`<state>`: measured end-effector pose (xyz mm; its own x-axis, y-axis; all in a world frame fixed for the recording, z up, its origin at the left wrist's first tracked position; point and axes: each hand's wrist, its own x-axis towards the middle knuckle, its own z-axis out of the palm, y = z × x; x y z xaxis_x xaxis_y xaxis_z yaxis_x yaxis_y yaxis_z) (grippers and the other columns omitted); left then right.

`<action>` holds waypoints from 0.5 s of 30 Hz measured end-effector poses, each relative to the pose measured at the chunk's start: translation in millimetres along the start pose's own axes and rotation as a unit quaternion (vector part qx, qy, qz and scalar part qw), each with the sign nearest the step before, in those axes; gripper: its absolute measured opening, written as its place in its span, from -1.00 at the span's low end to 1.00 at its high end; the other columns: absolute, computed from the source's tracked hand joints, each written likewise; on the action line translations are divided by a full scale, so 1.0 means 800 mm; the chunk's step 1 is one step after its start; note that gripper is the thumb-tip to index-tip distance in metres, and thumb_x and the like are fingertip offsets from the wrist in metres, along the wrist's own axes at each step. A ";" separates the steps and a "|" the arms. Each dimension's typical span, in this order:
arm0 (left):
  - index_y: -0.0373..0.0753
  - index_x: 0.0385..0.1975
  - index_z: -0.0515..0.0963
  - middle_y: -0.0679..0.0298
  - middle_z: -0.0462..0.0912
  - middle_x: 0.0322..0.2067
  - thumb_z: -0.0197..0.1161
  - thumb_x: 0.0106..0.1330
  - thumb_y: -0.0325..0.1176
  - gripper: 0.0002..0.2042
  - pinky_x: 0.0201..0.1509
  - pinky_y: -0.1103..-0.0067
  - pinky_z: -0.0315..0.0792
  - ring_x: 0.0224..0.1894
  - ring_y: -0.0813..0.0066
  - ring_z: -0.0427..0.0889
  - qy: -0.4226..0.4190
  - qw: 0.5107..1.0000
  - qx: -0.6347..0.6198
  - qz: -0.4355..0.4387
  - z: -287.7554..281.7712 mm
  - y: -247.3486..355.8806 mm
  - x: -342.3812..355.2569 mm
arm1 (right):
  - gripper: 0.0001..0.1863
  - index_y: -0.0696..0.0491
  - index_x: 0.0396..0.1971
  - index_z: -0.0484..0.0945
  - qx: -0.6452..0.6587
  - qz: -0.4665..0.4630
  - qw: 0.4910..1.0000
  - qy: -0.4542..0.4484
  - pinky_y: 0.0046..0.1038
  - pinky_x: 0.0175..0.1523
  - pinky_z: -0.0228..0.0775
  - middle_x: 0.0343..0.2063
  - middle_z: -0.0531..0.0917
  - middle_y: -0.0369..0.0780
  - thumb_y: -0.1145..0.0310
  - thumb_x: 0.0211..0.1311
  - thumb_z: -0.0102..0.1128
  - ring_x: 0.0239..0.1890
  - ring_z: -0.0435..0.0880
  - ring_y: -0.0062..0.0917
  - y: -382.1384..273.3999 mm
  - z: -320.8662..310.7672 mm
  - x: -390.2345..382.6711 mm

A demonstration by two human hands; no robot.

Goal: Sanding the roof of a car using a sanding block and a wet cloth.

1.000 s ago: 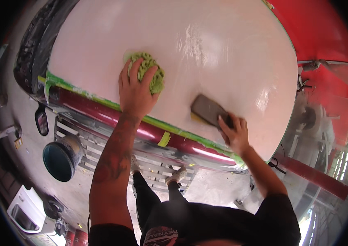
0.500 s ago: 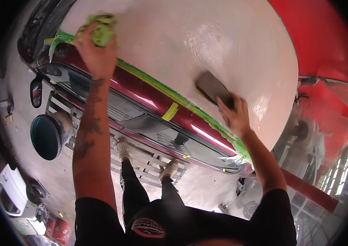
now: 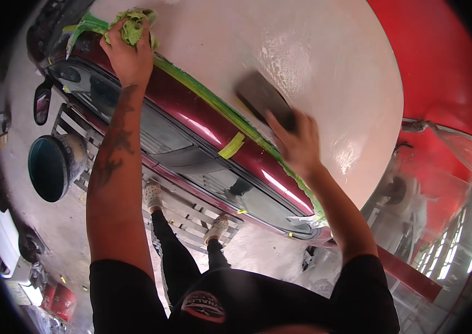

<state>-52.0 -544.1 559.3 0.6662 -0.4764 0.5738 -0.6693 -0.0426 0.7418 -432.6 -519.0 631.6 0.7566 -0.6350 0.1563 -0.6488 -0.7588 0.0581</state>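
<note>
Left hand (image 3: pixel 130 55) grips a green cloth (image 3: pixel 133 25), now shifted from the panel's middle to its taped edge. Right hand (image 3: pixel 297 145), fingers spread flat, presses a dark sanding block (image 3: pixel 261 97) on the wet pale car panel (image 3: pixel 314 67), moved slightly inward; sanding evidently continues.

Blurred by motion: right hand (image 3: pixel 297 146) and the dark rectangular sanding block (image 3: pixel 263 99) under its fingers (image 3: pixel 280 123). Crumpled green cloth (image 3: pixel 131 28), upper left, partly hidden under left hand (image 3: pixel 127 55).
</note>
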 end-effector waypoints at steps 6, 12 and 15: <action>-0.23 0.05 0.45 -0.13 0.36 0.03 0.42 0.22 -0.19 -0.53 0.18 0.22 0.35 0.08 -0.12 0.43 0.022 0.999 -0.038 -0.029 0.013 0.017 0.000 | -0.32 -0.38 0.21 0.52 0.024 0.015 0.999 -0.023 -0.10 0.12 0.38 0.07 0.43 0.08 0.34 0.00 0.42 0.00 0.45 0.00 0.026 -0.012 -0.048; -0.20 0.08 0.43 -0.14 0.35 0.04 0.39 0.25 -0.15 -0.52 0.17 0.21 0.36 0.09 -0.16 0.43 0.017 0.999 -0.042 -0.019 0.024 0.015 -0.009 | -0.44 -0.42 0.20 0.50 0.024 -0.001 0.999 0.046 -0.18 -0.03 0.39 -0.08 0.52 0.01 0.32 0.17 0.25 -0.16 0.49 -0.13 -0.073 0.029 0.183; -0.20 0.08 0.43 -0.13 0.35 0.04 0.39 0.25 -0.16 -0.53 0.17 0.21 0.36 0.08 -0.15 0.43 0.023 0.999 -0.040 -0.020 0.008 -0.003 -0.010 | -0.44 -0.43 0.18 0.52 0.021 -0.022 0.999 0.014 -0.14 0.01 0.42 0.00 0.49 0.02 0.32 0.13 0.29 -0.10 0.49 -0.09 -0.065 0.025 0.114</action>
<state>-57.8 -546.1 550.9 0.7067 -0.4353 0.5577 -0.6153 0.0109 0.7882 -328.1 -540.5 622.9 0.7817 -0.5964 0.1825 -0.6101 -0.7919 0.0252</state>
